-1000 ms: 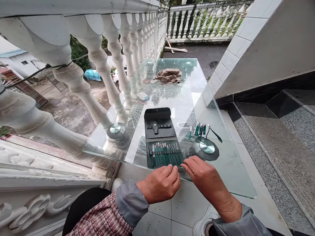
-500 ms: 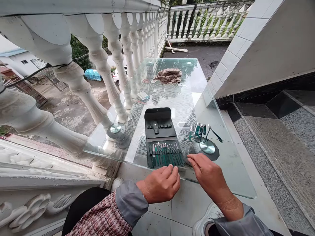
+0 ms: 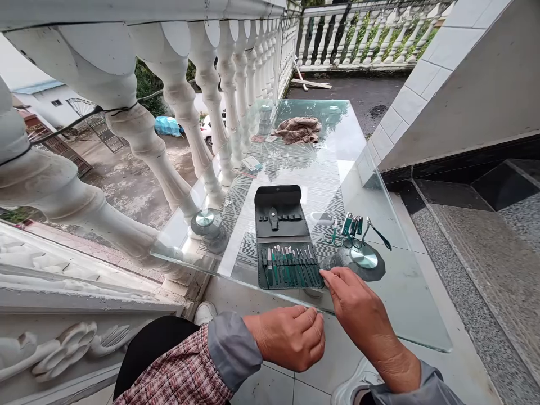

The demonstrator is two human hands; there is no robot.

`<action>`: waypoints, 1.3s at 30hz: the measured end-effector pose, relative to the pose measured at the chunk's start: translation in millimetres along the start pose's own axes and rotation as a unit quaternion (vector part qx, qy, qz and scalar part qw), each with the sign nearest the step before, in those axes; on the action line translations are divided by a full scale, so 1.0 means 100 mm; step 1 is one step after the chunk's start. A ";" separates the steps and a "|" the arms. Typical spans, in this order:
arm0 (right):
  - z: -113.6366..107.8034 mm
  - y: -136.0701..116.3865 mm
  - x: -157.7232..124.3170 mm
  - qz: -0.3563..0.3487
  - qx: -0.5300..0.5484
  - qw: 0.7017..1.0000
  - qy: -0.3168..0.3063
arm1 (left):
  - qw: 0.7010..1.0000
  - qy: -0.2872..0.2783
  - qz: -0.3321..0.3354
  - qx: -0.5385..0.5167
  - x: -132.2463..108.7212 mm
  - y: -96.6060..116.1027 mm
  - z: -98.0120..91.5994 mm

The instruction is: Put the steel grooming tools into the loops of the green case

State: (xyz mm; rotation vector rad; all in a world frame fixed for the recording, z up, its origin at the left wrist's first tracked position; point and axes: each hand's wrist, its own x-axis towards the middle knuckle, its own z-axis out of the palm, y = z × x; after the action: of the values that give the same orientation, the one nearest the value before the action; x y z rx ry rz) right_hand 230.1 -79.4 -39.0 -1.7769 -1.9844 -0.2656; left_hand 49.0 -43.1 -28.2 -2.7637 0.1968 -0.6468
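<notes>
An open black manicure case [image 3: 285, 236] lies on the glass table [image 3: 320, 163], with several green-handled tools in its lower pocket. My right hand [image 3: 358, 309] rests at the case's near right corner, its fingers curled and touching the edge. Just below the table's near edge hovers my left hand [image 3: 291, 337], loosely closed with nothing visible in it. Right of the case lie loose clippers and small scissors [image 3: 350, 228].
A round metal table fitting [image 3: 365, 257] sits near my right hand, another [image 3: 205, 219] at the left. A brown cloth [image 3: 299, 129] lies at the far end. White balusters [image 3: 185, 112] run along the left; a tiled wall [image 3: 442, 84] stands right.
My left hand has drawn back from the case's near edge toward me. My right hand has moved a little to the right corner of the case. The camera has shifted slightly.
</notes>
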 end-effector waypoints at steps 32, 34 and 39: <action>-0.21 0.92 0.55 0.256 0.040 0.963 0.081 | 0.975 -0.009 -0.217 0.049 -0.06 -0.69 -0.15; -0.16 1.14 0.55 0.293 -0.020 0.953 0.072 | 0.965 -0.030 -0.257 0.043 -0.10 -0.74 -0.08; 0.00 1.32 0.53 0.288 -0.102 0.952 -0.006 | 0.929 -0.119 -0.350 0.009 -0.11 -0.86 0.02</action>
State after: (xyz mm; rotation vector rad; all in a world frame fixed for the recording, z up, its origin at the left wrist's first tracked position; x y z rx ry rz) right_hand 356.0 -12.7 -35.3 -2.3971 -1.3929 -0.2697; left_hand 45.9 41.1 -7.7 -2.8246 -0.8772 -0.4398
